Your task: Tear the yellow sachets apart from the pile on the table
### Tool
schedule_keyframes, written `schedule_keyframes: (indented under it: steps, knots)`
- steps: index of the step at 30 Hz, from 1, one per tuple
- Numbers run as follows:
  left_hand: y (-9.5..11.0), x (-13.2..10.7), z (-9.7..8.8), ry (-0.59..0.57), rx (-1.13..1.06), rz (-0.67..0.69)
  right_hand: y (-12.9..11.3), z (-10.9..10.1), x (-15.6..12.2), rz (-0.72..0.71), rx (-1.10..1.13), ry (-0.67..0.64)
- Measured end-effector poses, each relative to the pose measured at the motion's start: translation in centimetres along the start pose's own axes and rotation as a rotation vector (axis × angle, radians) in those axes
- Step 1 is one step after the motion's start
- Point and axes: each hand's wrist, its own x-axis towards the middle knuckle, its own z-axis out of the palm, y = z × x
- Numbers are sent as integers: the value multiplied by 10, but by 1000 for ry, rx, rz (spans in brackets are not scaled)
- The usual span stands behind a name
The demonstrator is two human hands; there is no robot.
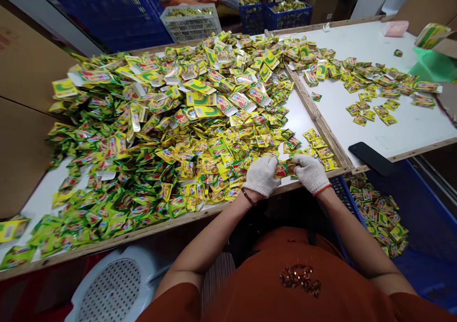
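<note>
In the head view, my left hand [262, 175], in a white knit glove, is closed at the table's front edge on a small green, red and yellow packet [282, 170]. My right hand [311, 174], gloved too, has its fingers bent in at the packet's right end. Part of the packet is hidden by the gloves. Beyond my right fingers lie several yellow packets [317, 144] in a loose cluster. A large heap of similar packets [214, 162] spreads away to the left, with flat printed cartons [200, 99] lying on top.
A wooden strip [317, 117] divides the white tabletop [410, 141]. A black phone [371, 158] overhangs the front edge at right. Below is a blue crate [424, 231] with packets. A grey stool [110, 288] stands lower left. More filled crates [193, 27] stand behind the table.
</note>
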Motion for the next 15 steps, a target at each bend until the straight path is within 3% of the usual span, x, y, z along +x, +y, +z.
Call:
schedule_keyframes:
  steps: [3, 6, 12, 15]
  knots:
    - [3, -2, 3, 31, -21, 0, -7, -1, 3, -26, -69, -26]
    - [2, -5, 6, 47, -41, 26, -10, -6, 10, -33, -110, -155]
    - [-4, -6, 11, 93, -63, 64, -9, -15, 0, 12, 410, -618]
    - [-2, -5, 16, 137, -110, 27, -8, -15, -7, 43, 609, -734]
